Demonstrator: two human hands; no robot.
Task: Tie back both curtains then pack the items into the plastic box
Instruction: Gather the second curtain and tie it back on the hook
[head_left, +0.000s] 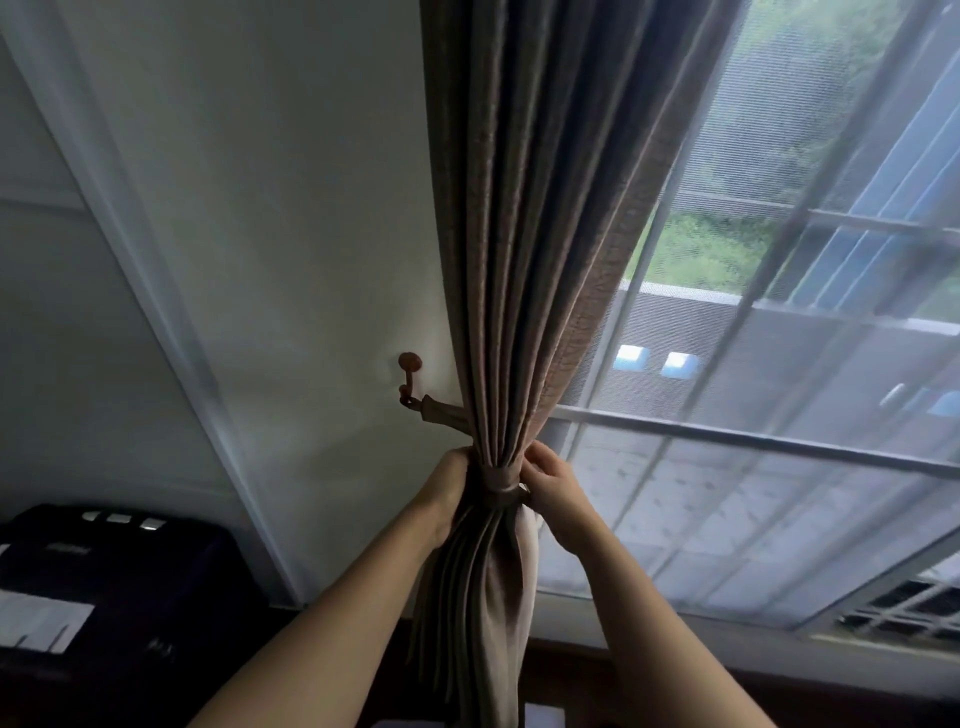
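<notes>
A brown pleated curtain (535, 208) hangs beside the window, gathered into a tight bundle at its waist. A matching fabric tieback band (500, 491) wraps that bundle and runs left to a round wall hook (409, 364). My left hand (448, 483) grips the gathered curtain at its left side, fingers hidden behind the fabric. On the band's right side, the curled fingers of my right hand (551, 486) pinch the tieback and the curtain's edge. The plastic box and the items are out of view.
A window with a mesh screen (779, 322) and grey bars fills the right. A white wall (270, 218) lies to the left. A dark appliance (119, 566) with buttons sits at lower left. A dark wooden ledge (675, 675) runs along the bottom.
</notes>
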